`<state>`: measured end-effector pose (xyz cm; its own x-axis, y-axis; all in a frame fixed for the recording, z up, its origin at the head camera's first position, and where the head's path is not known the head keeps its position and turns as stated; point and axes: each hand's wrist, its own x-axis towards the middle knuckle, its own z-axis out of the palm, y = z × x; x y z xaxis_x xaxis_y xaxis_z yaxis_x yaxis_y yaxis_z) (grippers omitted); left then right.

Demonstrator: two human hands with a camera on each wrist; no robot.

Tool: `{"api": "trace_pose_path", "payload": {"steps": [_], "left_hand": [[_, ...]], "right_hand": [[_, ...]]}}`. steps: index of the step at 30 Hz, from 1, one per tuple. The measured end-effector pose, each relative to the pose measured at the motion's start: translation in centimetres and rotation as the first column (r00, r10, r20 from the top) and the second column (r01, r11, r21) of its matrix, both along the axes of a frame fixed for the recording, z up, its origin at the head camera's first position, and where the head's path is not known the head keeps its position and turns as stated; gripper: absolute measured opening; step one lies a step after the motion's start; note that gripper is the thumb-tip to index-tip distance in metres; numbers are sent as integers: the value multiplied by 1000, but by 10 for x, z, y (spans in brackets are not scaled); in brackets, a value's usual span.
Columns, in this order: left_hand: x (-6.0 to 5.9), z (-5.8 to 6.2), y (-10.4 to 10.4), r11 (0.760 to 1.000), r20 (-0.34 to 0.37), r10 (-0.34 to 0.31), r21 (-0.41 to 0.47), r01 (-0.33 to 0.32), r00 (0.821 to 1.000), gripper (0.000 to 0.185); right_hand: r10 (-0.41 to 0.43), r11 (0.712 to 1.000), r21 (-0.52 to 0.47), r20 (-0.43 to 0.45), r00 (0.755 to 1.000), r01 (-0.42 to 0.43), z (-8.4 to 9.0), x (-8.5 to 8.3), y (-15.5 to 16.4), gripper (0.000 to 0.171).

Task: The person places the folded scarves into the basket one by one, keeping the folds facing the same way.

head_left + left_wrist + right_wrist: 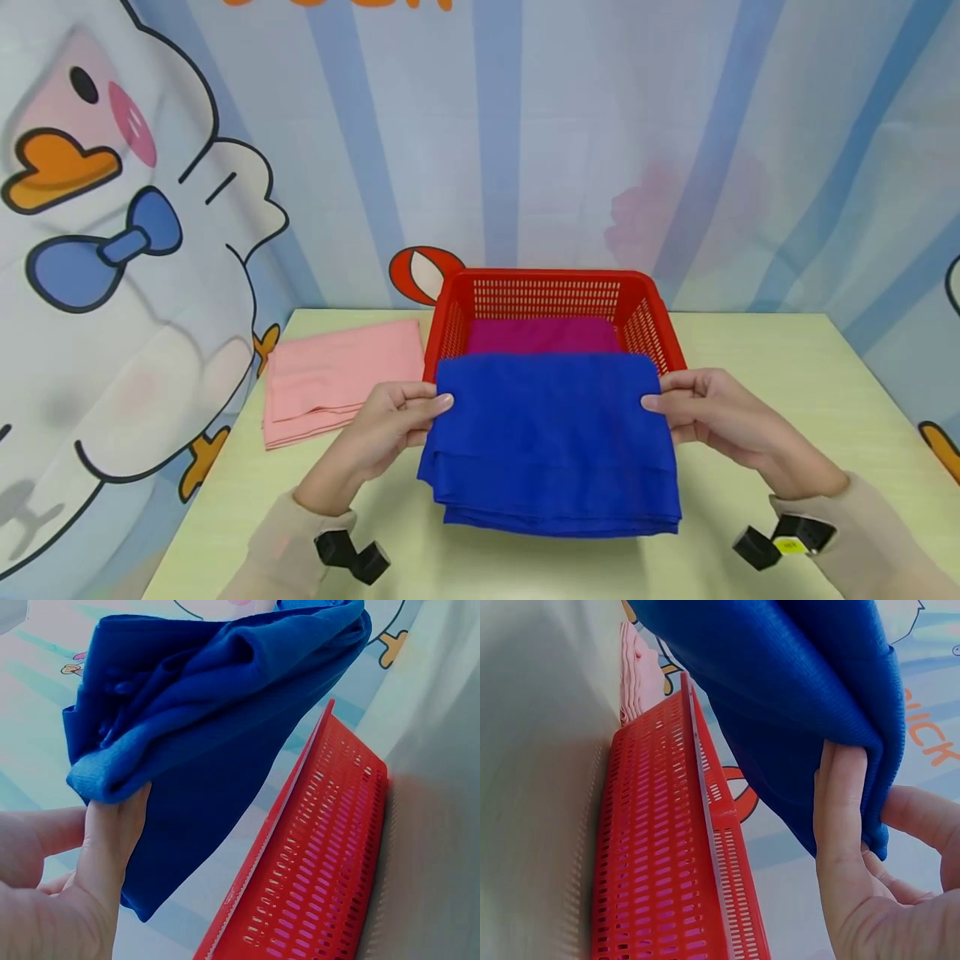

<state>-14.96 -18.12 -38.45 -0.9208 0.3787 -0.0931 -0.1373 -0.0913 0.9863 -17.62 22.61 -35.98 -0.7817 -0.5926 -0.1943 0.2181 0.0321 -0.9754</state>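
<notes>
A folded blue cloth (555, 442) hangs between both hands in front of the red basket (667, 333), above the table. At its left edge my left hand (393, 421) pinches the fabric between thumb and fingers. My right hand (720, 421) grips the opposite edge the same way, thumb on the near side. Both wrist views show the blue cloth (217, 735) in loose layers, raised above the basket rim. Inside the basket lies a magenta cloth (543, 335), partly hidden behind the blue one.
A folded pink cloth (345, 371) lies on the pale table (780, 358) left of the basket. Behind the table hangs a printed backdrop (570, 150) with a cartoon duck at the left.
</notes>
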Motion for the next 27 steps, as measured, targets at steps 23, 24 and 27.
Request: {"api": "trace_pose_path", "payload": {"steps": [23,24,27], "left_hand": [[-16,7,2,1000,0,23,5,-23,1000,29],[-17,7,2,1000,1,24,5,-24,1000,29],[-18,8,3,1000,9,29,5,-29,1000,28]], "right_hand": [[-59,998,5,22,998,58,2,-15,-4,13],[-58,998,4,23,998,58,1,-15,-4,13],[-62,998,7,29,998,62,2,-18,-4,12]]}}
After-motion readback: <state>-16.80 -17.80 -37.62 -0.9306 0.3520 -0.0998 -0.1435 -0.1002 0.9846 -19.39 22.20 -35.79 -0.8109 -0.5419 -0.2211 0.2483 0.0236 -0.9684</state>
